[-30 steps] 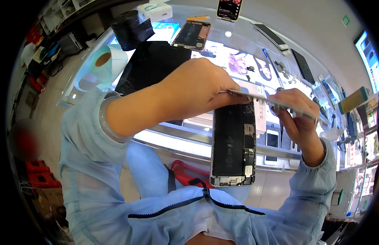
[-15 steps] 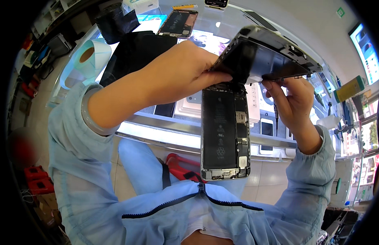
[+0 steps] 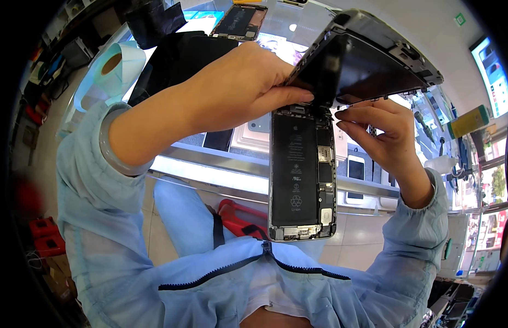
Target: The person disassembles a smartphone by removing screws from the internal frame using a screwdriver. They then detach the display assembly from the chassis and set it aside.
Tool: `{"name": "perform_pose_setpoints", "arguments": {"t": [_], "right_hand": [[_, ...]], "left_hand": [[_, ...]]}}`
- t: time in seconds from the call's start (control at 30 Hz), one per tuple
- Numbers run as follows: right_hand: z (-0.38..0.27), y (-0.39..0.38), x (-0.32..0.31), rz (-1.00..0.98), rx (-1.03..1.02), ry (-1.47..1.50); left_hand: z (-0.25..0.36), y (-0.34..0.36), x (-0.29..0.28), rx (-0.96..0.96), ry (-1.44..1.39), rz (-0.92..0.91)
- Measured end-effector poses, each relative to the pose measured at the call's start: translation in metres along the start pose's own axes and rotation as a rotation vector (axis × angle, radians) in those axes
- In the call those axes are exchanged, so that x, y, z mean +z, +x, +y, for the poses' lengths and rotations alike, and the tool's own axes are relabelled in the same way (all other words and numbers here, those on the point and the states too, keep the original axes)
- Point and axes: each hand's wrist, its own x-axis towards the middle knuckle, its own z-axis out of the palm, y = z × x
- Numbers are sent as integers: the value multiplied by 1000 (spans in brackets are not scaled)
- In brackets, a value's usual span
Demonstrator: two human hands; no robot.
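Note:
An opened smartphone body (image 3: 295, 169) stands upright before me, its black battery and the small circuit parts along its right side exposed. Its detached-looking display panel (image 3: 369, 71) is tilted up above the top end, inner side facing me. My left hand (image 3: 270, 82) pinches the panel's lower left corner, close to the body's top edge. Beside the upper right of the body is my right hand (image 3: 379, 128), thumb and forefinger drawn nearly together under the panel's lower edge. A dark, thin object shows among its fingers; its kind is unclear.
On the glass counter lie another opened phone (image 3: 240, 23), a black pad (image 3: 177, 65) and a white phone (image 3: 355, 177). A label roll (image 3: 118, 71) stands at left, a yellow-green bottle (image 3: 468, 121) at right. Below is a red stool (image 3: 237, 218).
The display panel has risen and shifted slightly right. My right hand has left the panel's lower edge and moved down and left, beside the top of the phone body.

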Motion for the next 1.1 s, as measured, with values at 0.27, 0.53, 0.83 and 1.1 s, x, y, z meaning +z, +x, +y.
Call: {"name": "perform_pose_setpoints", "arguments": {"t": [0.27,0.53,0.83,1.1], "right_hand": [[0,-2,3,-65,-36,-53],[-1,-4,4,-130,23,-20],[-4,-1,3,-130,-15,-89],[-7,-1,1,-57,53,-114]], "left_hand": [[7,0,-1,-51,-46,-2],[12,2,-8,-97,-21,-51],[5,0,0,-97,-37,79],[8,0,-4,-101,-36,48]]}}
